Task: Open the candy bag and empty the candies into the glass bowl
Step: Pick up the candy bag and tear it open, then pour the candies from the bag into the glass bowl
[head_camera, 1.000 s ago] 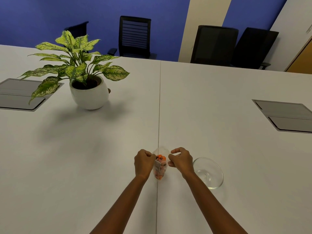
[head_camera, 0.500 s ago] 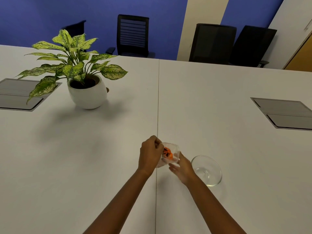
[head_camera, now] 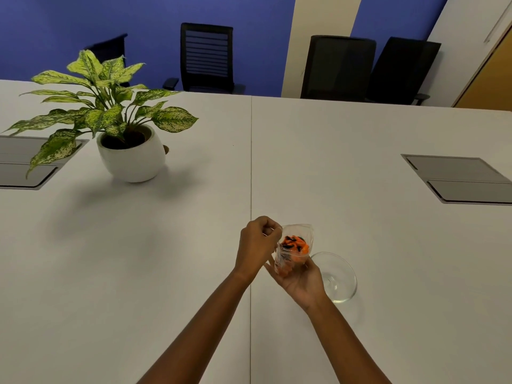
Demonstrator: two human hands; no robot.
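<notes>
A small clear plastic candy bag (head_camera: pixel 295 249) with orange and black candies inside is held above the white table, just left of the glass bowl (head_camera: pixel 339 278). My right hand (head_camera: pixel 300 278) lies palm up under the bag and cradles its lower end. My left hand (head_camera: pixel 257 246) pinches the bag's upper left edge with closed fingers. The bag's mouth points up and away from me. The bowl stands on the table with nothing visible in it, partly hidden by my right hand.
A potted plant in a white pot (head_camera: pixel 130 156) stands at the far left. Grey cable hatches sit flush in the table at left (head_camera: pixel 25 167) and right (head_camera: pixel 460 178). Black office chairs (head_camera: pixel 206 56) line the far edge before a blue wall.
Both hands carried the bag right, toward the bowl. My right hand turned palm up under the bag, while my left hand rose and kept its pinch on the top edge.
</notes>
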